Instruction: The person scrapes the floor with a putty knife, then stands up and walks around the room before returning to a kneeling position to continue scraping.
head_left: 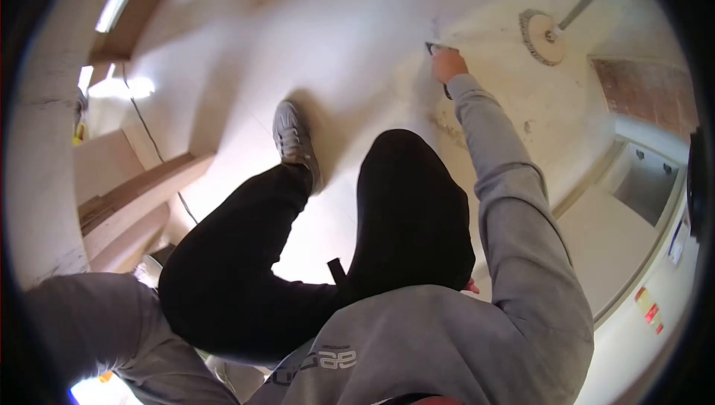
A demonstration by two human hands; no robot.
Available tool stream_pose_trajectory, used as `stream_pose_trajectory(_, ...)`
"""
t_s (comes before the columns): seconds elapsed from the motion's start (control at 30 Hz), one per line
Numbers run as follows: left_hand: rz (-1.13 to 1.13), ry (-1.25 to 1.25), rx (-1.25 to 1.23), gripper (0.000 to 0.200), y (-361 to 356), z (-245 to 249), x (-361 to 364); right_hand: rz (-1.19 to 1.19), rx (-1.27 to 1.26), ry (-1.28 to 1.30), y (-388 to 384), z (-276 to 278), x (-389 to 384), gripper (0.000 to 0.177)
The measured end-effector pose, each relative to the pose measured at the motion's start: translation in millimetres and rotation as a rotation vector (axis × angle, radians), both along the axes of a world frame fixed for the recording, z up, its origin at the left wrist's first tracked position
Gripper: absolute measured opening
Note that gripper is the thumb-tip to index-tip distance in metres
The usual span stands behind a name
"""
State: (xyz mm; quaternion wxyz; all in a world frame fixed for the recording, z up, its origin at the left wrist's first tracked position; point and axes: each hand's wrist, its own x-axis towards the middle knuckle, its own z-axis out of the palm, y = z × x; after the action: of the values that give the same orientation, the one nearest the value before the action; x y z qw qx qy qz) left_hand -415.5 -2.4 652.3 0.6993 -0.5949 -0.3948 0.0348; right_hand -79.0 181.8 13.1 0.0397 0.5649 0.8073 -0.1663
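My right hand [449, 66] is stretched far forward, low over the pale floor [350, 47]. Its fingers are wrapped round a flat hand tool [430, 48] with a dark edge, mostly hidden by the hand. Brownish smears [449, 128] mark the surface just below that hand. A grey sleeve [89, 323] of my left arm shows at the lower left, but the left hand itself cannot be made out. A small pinkish bit [471, 286] peeks out beside my right knee, too little to identify.
A round mop head [546, 36] on a long handle lies at the upper right, near a brown panel [644, 92]. A pale cabinet or box [611, 233] stands on the right. At left are wooden boards [141, 192], a cable [145, 125] and a bright light [123, 87].
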Motion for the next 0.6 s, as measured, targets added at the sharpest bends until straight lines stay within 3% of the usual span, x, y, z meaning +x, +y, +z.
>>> stream_pose_trajectory(0.03,0.028,0.106,0.151,0.030,-4,0,13,0.019,-0.100,-0.009,12,-2,3,0.027)
stream_pose_trajectory(0.07,-0.062,-0.028,0.080,0.028,-10,-4,22,-0.047,-0.130,0.011,17,-7,1,0.028)
stream_pose_trajectory(0.13,-0.404,-0.408,-0.302,0.026,-20,-41,56,-0.164,-0.177,0.022,16,-16,-7,0.030)
stream_pose_trajectory(0.2,-0.498,-0.812,-1.007,0.024,-19,-115,98,-0.235,-0.186,0.022,-3,-2,-17,0.031)
stream_pose_trajectory(0.23,-0.763,-0.894,-1.117,0.026,14,-149,121,-0.277,-0.154,0.062,-19,4,-21,0.030)
stream_pose_trajectory(0.27,-0.615,-1.075,-1.341,0.023,28,-181,138,-0.316,-0.127,0.104,-34,11,-25,0.029)
stream_pose_trajectory(0.3,-0.446,-1.097,-1.549,0.020,44,-212,148,-0.325,-0.127,0.112,-43,14,-25,0.029)
stream_pose_trajectory(0.4,0.058,-0.931,-1.906,0.026,108,-319,152,-0.335,-0.075,0.112,-57,8,-21,0.028)
stream_pose_trajectory(0.47,0.293,-0.730,-1.935,0.034,153,-384,153,-0.315,0.108,0.109,-67,-3,-21,0.027)
stream_pose_trajectory(0.5,0.457,-0.647,-1.922,0.038,169,-399,159,-0.336,0.099,0.114,-67,-2,-20,0.027)
stream_pose_trajectory(0.53,0.456,-0.621,-1.935,0.038,182,-401,166,-0.327,0.040,0.142,-66,2,-20,0.027)
stream_pose_trajectory(0.6,0.925,-0.883,-2.056,0.048,203,-401,179,-0.345,-0.040,0.181,-70,17,-26,0.029)
